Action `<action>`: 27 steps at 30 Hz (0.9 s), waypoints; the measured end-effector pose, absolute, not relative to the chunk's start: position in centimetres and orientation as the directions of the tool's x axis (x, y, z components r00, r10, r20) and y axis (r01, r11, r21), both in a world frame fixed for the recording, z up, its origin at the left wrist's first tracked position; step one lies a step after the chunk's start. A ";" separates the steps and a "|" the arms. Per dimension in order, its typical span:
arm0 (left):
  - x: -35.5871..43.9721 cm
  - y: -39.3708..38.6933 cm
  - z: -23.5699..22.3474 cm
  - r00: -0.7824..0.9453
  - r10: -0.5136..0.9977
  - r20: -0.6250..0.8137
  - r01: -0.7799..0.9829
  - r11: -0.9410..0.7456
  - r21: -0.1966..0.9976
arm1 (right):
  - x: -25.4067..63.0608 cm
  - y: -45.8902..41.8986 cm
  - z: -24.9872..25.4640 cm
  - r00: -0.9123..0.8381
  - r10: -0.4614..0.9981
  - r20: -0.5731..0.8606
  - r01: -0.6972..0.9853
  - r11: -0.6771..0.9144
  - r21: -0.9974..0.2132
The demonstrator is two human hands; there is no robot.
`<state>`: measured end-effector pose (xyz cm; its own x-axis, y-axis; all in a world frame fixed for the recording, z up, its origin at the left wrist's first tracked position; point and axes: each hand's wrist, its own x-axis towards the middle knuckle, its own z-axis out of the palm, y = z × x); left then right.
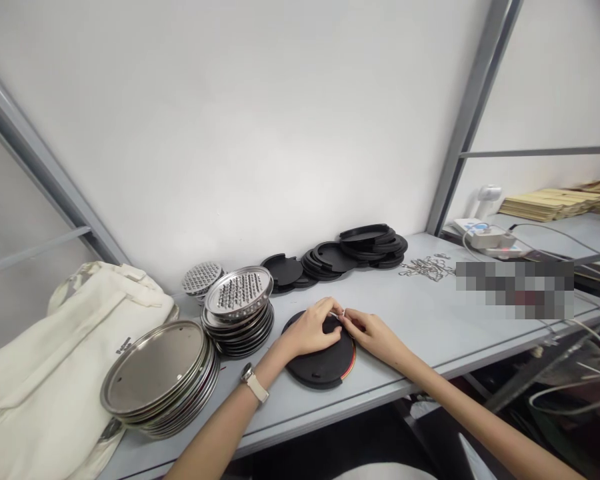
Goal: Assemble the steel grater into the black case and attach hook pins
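My left hand [311, 328] is over a black round disc [314, 368] lying on the table, its wrist wearing a watch with a pale strap. A red and yellow edge shows along the disc's right side. My right hand [367, 335] reaches in from the right, and the fingertips of both hands meet above the disc's far edge. Both are closed in a pinch around something small and pale, too tiny and covered to name. Part of the disc is hidden beneath my left hand.
Stacked round metal plates [155, 367] and grater discs [237, 293] stand left, beside a cream bag [65, 360]. Black round trays [333, 259] line the wall. Small metal clips [427, 268] lie in a pile at right. Cables and a white device [480, 233] are farther right.
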<state>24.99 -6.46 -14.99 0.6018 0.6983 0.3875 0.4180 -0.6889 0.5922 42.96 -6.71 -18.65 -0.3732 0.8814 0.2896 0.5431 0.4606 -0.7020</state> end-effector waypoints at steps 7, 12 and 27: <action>25.1 -6.5 -15.0 0.612 0.677 0.407 0.466 -0.726 0.506 | 43.0 -6.6 -18.7 -0.372 0.883 0.287 0.543 0.458 -0.704; 25.1 -6.4 -15.1 0.607 0.678 0.413 0.463 -0.725 0.509 | 43.0 -6.6 -19.0 -0.368 0.885 0.285 0.543 0.453 -0.707; 25.1 -6.3 -15.1 0.606 0.690 0.395 0.424 -0.700 0.574 | 43.0 -6.9 -18.9 -0.396 0.872 0.287 0.577 0.480 -0.661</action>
<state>25.07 -6.29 -15.13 0.6059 0.6905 0.3952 0.4236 -0.7005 0.5744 42.97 -6.87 -18.86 -0.3963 0.8721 0.2869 0.5766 0.4796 -0.6614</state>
